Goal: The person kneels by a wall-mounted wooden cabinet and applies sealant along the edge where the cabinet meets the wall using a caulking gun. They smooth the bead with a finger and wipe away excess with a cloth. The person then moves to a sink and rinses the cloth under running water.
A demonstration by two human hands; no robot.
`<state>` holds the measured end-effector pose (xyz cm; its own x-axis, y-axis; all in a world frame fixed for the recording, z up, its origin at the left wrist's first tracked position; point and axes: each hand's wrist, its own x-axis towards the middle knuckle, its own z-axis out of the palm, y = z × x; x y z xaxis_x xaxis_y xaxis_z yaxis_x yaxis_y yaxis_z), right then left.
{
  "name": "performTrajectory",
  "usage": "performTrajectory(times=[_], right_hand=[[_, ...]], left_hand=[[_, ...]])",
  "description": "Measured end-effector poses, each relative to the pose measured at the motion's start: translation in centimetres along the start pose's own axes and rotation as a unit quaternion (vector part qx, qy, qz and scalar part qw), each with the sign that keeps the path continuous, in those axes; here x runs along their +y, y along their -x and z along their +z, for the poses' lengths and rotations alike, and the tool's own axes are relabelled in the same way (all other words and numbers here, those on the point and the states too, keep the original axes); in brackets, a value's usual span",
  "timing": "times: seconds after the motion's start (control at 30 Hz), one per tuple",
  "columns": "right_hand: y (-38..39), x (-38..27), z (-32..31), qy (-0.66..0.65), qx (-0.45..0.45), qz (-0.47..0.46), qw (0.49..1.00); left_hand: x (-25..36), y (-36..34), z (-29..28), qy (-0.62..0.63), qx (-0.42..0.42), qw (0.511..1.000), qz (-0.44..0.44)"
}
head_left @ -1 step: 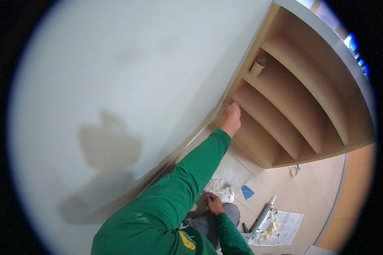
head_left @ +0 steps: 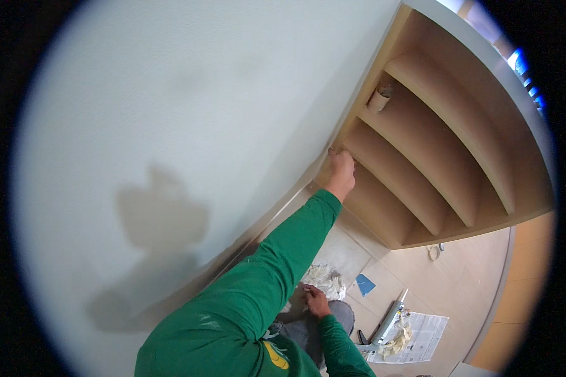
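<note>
My left hand (head_left: 341,171) reaches out at the end of a green sleeve to the wall-side upright of a wooden shelf unit (head_left: 390,147). Its fingers are closed at the seam where the frame meets the white wall (head_left: 188,94); whatever they hold is hidden. Low by my grey-trousered knee (head_left: 341,314), my right hand (head_left: 319,303) has its fingers bent and pressed together. I cannot make out anything in them. Beyond that hand lies a heap of crumpled white paper or cloth (head_left: 326,279) on the tiled floor.
A cardboard tube (head_left: 380,99) stands on a shelf. On the floor are a blue flat piece (head_left: 365,284), a roll of tape (head_left: 434,253), and a caulking gun (head_left: 387,323) beside crumpled wipes (head_left: 399,341) on a newspaper sheet (head_left: 429,333). An orange wooden panel (head_left: 522,283) rises at the right.
</note>
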<state>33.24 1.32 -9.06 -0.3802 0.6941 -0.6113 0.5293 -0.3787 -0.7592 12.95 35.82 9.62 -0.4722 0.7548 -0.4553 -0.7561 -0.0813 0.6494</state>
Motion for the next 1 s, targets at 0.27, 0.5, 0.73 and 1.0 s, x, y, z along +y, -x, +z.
performTrajectory(times=[0.27,0.5,0.73,1.0], right_hand=[[-1.3,1.5,1.0,0.02,-0.004,0.005,1.0],[-0.9,1.9,0.0,-0.009,-0.007,-0.026,1.0],[0.5,-0.7,0.4,0.009,-0.006,-0.022,1.0],[0.0,0.2,-0.1,0.05,-0.032,0.016,0.998]], left_hand=[[-0.4,-6.7,0.2,0.035,0.04,0.997,0.046],[1.5,-4.3,3.2,0.036,0.029,0.999,-0.022],[3.0,-3.8,4.5,0.024,0.03,0.998,-0.049],[4.7,-1.6,7.1,0.041,0.025,0.999,-0.013]])
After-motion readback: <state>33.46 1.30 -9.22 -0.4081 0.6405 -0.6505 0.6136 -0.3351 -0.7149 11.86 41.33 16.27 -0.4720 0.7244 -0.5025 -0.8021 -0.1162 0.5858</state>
